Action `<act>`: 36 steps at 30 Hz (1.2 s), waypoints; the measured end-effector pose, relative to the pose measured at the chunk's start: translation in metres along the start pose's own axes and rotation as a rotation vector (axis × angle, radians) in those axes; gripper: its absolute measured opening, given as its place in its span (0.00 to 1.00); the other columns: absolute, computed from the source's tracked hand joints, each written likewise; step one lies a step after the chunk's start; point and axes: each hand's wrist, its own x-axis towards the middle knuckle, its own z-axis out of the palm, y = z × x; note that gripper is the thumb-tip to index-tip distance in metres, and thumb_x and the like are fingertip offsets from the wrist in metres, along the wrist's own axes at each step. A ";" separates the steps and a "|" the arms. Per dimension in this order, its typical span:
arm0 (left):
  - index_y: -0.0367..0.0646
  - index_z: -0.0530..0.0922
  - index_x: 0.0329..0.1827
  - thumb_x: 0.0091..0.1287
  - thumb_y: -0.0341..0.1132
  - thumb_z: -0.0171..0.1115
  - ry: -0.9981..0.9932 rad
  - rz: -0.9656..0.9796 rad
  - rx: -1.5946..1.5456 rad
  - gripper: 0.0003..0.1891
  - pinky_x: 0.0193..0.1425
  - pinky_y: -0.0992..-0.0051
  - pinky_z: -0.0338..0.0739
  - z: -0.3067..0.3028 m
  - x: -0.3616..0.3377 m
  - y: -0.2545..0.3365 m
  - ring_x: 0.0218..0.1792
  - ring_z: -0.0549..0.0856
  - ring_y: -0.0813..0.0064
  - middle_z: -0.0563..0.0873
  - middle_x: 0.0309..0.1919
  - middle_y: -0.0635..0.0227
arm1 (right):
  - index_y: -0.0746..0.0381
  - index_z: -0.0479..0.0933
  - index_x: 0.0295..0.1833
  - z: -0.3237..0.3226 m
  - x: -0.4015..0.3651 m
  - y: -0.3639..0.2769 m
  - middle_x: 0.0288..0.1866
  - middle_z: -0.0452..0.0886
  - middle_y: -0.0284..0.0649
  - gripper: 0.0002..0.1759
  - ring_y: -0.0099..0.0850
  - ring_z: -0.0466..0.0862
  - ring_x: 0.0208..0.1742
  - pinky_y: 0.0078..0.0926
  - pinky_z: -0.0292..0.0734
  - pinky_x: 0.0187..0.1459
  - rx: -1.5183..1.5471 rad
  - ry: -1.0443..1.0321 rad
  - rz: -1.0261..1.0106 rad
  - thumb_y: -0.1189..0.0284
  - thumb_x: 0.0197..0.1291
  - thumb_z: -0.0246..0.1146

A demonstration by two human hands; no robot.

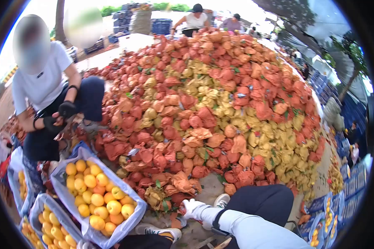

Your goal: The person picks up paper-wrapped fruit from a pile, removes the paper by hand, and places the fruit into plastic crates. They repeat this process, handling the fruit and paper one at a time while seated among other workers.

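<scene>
My right hand, in a white glove, is low beside the front edge of a big heap of paper-bagged fruit. Its fingers are bent round something small and reddish that I cannot make out. At the bottom edge, what shows of my left hand is a pale glove, mostly cut off, by the near corner of a lined crate. Smooth yellow-orange fruit fills that crate. Orange-red and tan paper bags wrap the heaped fruit, and a few green leaves lie among them.
More lined crates of yellow fruit stand at the lower left. A person in black gloves sits at the left, and other people work behind the heap. Stacked blue crates line the right side. My shoes are on the ground.
</scene>
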 end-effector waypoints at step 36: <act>0.35 0.82 0.47 0.53 0.33 0.74 -0.630 -0.370 -1.496 0.20 0.43 0.76 0.80 0.047 0.060 0.374 0.34 0.85 0.78 0.87 0.37 0.67 | 0.59 0.73 0.53 -0.022 -0.110 -0.057 0.46 0.83 0.52 0.21 0.53 0.83 0.48 0.42 0.76 0.48 0.348 0.166 -0.289 0.55 0.65 0.57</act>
